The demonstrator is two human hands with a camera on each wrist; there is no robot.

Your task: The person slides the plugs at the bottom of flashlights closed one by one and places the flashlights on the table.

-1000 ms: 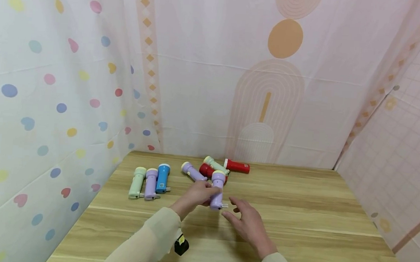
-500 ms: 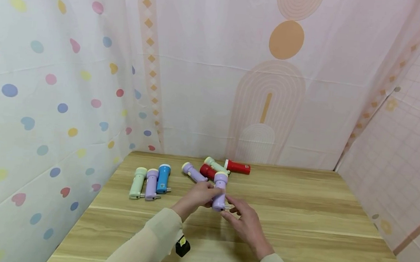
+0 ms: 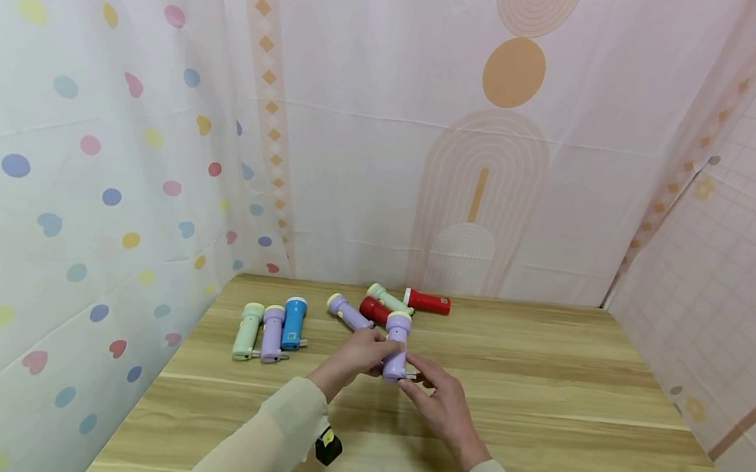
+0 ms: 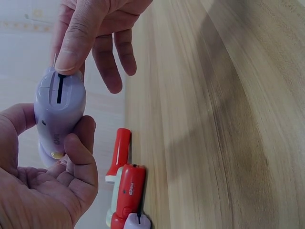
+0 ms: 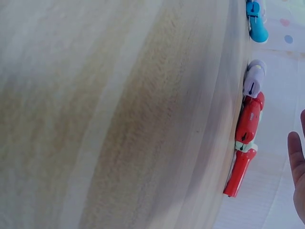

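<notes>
Just below the centre of the head view, my left hand (image 3: 354, 351) grips the lilac flashlight (image 3: 398, 331) by its body, seemingly to steady it, base towards me, while my right hand (image 3: 444, 405) pinches that end beside the metal prongs (image 3: 411, 376). The casing looks smooth and glossy, with a pale yellow rim and a black slot (image 4: 59, 91) in the base

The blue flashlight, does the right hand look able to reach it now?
Probably not directly: the left hand and the purple flashlight it holds are between the right hand and the blue flashlight.
</notes>
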